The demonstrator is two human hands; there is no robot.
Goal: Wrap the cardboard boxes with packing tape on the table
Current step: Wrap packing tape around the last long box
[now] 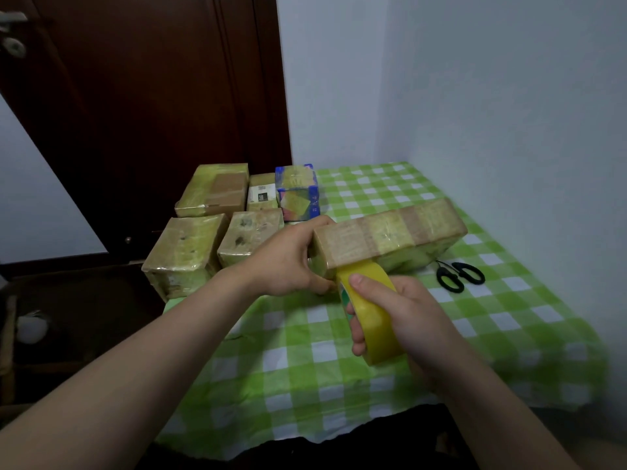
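**Tape roll meets the long box at its near end**

The left hand [288,262] grips the near-left end of the long box [390,232], fingers curled round its end face and thumb over the top edge. Gripping there leaves the box's long sides free for the tape to pass. The box sits over the middle of the table [509,320], slanting away to the far right. Whether its far end rests on the checked cloth or hangs just above it cannot be told. Glossy bands already cross its top, with bare brown strips between them, so the wrapping looks partly done.

The right hand [417,320] holds the tape roll [373,320] just below the box's near edge. The thumb presses on the outer face and the fingers curl round the left rim — a hold that would let the roll turn and pay out tape. The roll's upper end touches the box, and a yellow strip seems to run from it onto the near side.

A group of wrapped boxes [185,256] is packed at the far-left edge of the table, by the dark door [152,96] — probably set aside as finished. The scissors [459,274] lie closed on the cloth just right of the long box, within easy reach for cutting the strip.
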